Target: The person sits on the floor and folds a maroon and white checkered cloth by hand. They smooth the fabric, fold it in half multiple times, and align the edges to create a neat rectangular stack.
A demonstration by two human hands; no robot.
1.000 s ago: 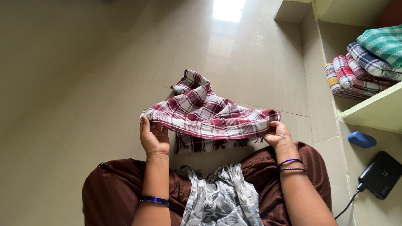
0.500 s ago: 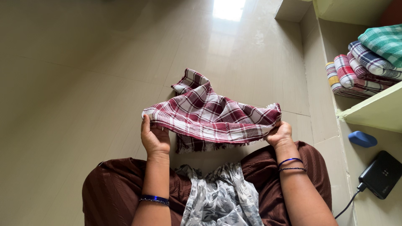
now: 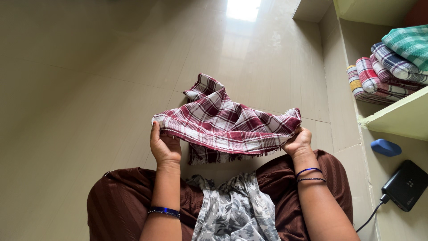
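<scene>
It looked like a room in a home. The floor (image 3: pixel 89 80) was plain pale tile, a built-in wall shelf (image 3: pixel 397 118) carried a stack of folded checked cloths (image 3: pixel 388 73), and a black power bank (image 3: pixel 406 185) lay charging in the compartment below.

A pale, glossy tiled floor (image 3: pixel 89 80) fills most of the view, with a bright patch of light reflected near its top edge; the far end of a maroon-and-white checked cloth (image 3: pixel 205 87) appears to rest on it; at the right, a pale green shelf (image 3: pixel 397 118) carries a stack of folded checked cloths (image 3: pixel 388 73) in red, blue and green; below the shelf lie a blue oval object (image 3: pixel 385 147) and a black box (image 3: pixel 406 185) with a cable plugged in.
</scene>
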